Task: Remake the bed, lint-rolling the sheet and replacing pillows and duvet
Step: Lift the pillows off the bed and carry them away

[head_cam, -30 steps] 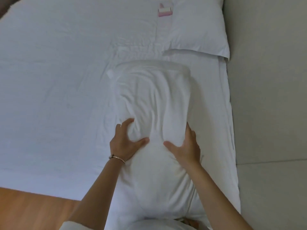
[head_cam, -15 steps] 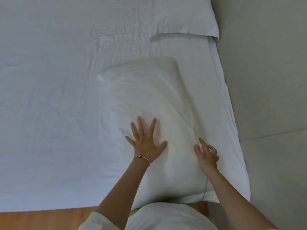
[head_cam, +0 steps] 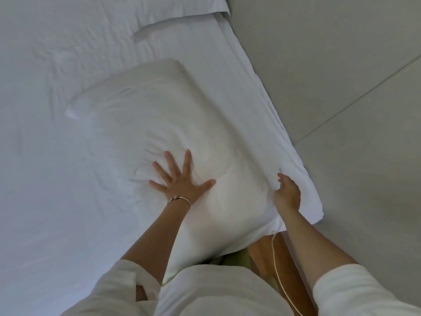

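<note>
White cotton fills most of what we see from the head camera. Our left hand [head_cam: 180, 181] lies flat on the near pillow [head_cam: 173, 133], fingers spread and straight, palm pressing a shallow dent with small creases fanning out from the fingertips. A thin bracelet [head_cam: 180, 200] circles that wrist. Our right hand [head_cam: 287, 194] sits at the pillow's right side, near its lower right corner, fingers curled into the fabric there; whether this grip truly pinches the cloth or only rests against it we cannot tell, since the fingertips are hidden by the hand's back.

This pillow lies on the sheet [head_cam: 45, 156] at the bed's right side, turned at a slant, its far left corner ending in a small pointed flap. Its cover looks plump and mostly smooth, a little warmer in tone than the bluish sheet. A second pillow [head_cam: 173, 8] lies at the top of the picture, well apart from the first, with wrinkled sheet between them.

To the right, the bed's edge runs diagonally and meets the pale wall [head_cam: 341, 65]. The near pillow's lower end overhangs the bed's near edge, above a strip of wooden floor [head_cam: 264, 254], where a thin cord [head_cam: 276, 265] hangs. Leftward the sheet stretches wide and open.
</note>
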`<state>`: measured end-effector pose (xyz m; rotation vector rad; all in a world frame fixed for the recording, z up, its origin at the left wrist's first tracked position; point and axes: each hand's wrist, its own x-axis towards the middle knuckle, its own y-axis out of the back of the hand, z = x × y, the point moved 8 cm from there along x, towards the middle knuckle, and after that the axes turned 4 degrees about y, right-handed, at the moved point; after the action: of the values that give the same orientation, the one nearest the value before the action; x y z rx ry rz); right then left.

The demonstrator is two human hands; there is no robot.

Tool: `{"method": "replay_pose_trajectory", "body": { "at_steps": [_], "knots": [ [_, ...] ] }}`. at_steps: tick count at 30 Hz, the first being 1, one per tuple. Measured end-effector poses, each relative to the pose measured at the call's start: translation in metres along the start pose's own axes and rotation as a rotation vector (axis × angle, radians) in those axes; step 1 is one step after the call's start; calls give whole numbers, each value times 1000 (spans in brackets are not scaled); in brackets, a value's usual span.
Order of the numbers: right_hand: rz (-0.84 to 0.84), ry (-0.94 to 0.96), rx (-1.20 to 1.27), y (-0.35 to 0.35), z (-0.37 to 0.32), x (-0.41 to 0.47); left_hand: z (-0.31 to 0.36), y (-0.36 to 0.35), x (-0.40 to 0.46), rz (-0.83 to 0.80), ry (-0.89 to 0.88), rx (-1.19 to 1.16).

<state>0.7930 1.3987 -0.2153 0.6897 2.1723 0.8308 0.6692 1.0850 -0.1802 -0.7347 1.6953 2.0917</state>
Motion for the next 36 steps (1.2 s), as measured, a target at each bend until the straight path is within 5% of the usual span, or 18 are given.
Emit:
{"method": "replay_pose_trajectory", "body": {
  "at_steps": [6,13,17,19,22,24,30,36],
  "knots": [
    [-367,85,-284,-4,3,-3,2,1,-6,12,-15,-15],
    [-477,307,-87,-56,-139,-35,-9,7,-16,34,-62,-72],
    [-616,422,-225,-90,-198,-48,-38,12,-24,135,-79,-122],
    [-591,432,-343,-96,-208,-41,-68,8,-31,157,111,-235],
    [-549,387,-395,-105,-209,-21,-119,-16,-47,76,578,-721],
    [-582,355,-367,-114,-207,-12,-125,-22,-47,68,672,-930],
    [-643,515,9,-103,-234,-21,-108,16,-40,234,497,-1015],
    [-616,790,146,-57,-293,-106,-139,62,-122,506,421,-1146]
  ]
}}
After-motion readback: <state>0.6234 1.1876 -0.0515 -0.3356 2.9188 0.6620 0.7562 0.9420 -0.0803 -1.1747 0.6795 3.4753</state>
